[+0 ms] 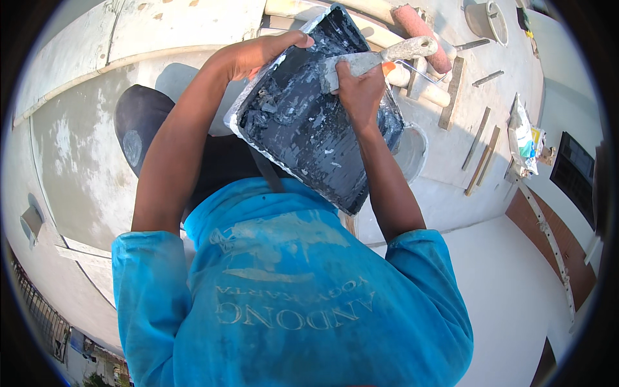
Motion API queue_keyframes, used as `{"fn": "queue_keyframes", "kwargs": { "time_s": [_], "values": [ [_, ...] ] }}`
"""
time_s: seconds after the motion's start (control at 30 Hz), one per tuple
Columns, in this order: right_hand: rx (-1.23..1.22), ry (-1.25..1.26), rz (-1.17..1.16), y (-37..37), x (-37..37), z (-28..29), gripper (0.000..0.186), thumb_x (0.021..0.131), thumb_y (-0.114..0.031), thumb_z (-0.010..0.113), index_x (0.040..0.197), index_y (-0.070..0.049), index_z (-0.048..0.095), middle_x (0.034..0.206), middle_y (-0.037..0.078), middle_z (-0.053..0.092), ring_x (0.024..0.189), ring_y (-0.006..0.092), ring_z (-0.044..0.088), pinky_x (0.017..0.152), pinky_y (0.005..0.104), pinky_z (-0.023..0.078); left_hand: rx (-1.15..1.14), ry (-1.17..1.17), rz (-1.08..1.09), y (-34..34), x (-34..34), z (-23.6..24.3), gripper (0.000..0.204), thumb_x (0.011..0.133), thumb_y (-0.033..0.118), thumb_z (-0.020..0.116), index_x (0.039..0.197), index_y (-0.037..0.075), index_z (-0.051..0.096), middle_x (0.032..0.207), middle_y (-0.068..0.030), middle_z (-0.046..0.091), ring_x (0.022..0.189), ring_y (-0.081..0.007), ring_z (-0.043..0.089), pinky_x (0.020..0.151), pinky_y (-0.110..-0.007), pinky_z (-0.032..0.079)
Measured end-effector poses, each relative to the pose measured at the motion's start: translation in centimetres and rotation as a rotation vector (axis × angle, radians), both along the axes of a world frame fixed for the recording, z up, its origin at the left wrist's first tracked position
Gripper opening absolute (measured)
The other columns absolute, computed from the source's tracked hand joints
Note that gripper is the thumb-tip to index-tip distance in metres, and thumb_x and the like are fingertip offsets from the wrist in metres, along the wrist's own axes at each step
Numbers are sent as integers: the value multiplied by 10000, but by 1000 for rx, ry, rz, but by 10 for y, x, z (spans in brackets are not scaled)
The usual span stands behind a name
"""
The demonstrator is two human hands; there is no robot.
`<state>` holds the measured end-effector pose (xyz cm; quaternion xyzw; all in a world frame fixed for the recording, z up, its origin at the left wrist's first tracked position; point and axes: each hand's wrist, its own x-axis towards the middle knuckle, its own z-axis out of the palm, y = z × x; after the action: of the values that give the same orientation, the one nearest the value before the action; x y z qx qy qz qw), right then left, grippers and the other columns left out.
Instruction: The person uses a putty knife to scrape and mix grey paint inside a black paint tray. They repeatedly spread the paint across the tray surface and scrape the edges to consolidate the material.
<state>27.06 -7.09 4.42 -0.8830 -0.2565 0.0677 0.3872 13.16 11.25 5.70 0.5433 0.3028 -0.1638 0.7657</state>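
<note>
A black paint tray [322, 148], crusted with pale dried paint, is tilted in front of my body. My left hand [258, 57] is closed around its upper left rim. Over the tray's inside, my right hand [362, 93] grips a putty knife [403, 53] near where its smeared blade meets the handle. The blade lies over the tray's dark surface, with my thumb pressed on it. Just past my right hand are a wire frame with an orange end and a pink paint roller [422, 39]. Whether my fingers also touch that orange end, I cannot tell.
A whitish bucket [416, 151] stands partly behind the tray. Another bucket [487, 22] is at the far right. Wooden strips [483, 161] lie on the floor at right, near a white bag [522, 135]. A pale ledge [174, 29] runs along the upper left.
</note>
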Motion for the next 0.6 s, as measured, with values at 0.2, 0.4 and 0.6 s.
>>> {"fn": "queue_keyframes", "kwargs": {
  "time_s": [0.2,0.4,0.6],
  "values": [
    [10,297,-64,7,-1,1,359,808,-194,722,993,92,608,870,230,714,788,348,712,736,433,546,31,-7,12,1,-1,-3,682,847,649,613,1200,70,675,918,-56,719,614,-85,648,489,-230,463],
    [-24,165,50,6,19,6,399,805,-193,735,1082,74,627,918,212,721,826,314,717,773,388,548,-14,-24,85,-5,-5,-6,630,855,642,593,1173,109,703,716,-27,659,463,-78,486,453,-242,364],
    [-57,295,109,2,9,8,357,801,-204,741,1034,58,672,931,186,735,909,270,717,832,367,533,65,-10,115,-4,-11,-32,590,856,645,602,1142,140,709,664,-15,628,452,-74,497,436,-219,362]
  ]
}}
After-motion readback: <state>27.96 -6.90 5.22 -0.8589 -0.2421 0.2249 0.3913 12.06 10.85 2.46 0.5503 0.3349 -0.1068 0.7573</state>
